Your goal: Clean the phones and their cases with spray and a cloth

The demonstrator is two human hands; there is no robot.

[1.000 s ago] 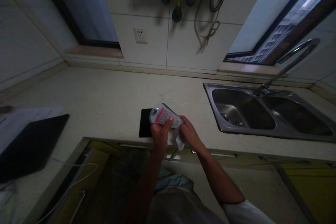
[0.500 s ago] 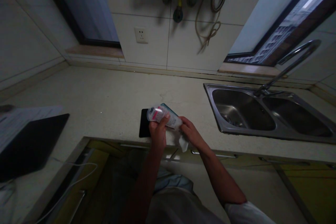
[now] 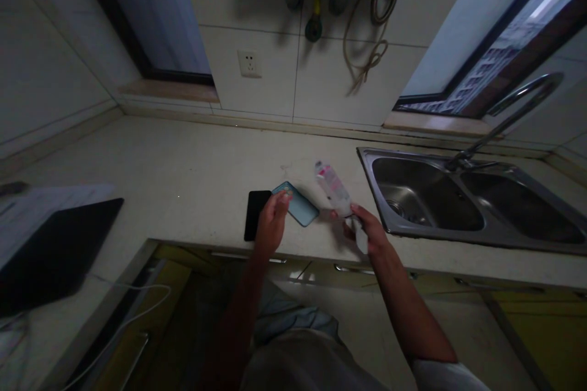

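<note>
My right hand (image 3: 372, 231) is closed round the lower end of a clear plastic bottle (image 3: 334, 188) with pink print, tilted with its top to the upper left. A white tissue (image 3: 359, 237) hangs from the same hand. My left hand (image 3: 272, 220) is at the left end of a pale blue phone (image 3: 302, 206), which lies on the counter. Its thumb and fingers are drawn together at the tips; what is between them, if anything, is too small to tell. Behind that hand lies a flat black phone-like slab (image 3: 255, 211), partly covered.
The pale counter (image 3: 192, 159) runs along the tiled wall. To the right is a steel double sink (image 3: 424, 195) with a curved tap (image 3: 518, 95). At the left a black flat panel (image 3: 59, 250) lies over papers (image 3: 50, 204), with a white cable (image 3: 147, 311) trailing down.
The bottle and tissue have moved right in my right hand, with the bottle's top now raised. My left hand has come off the bottle, and more of the blue phone shows.
</note>
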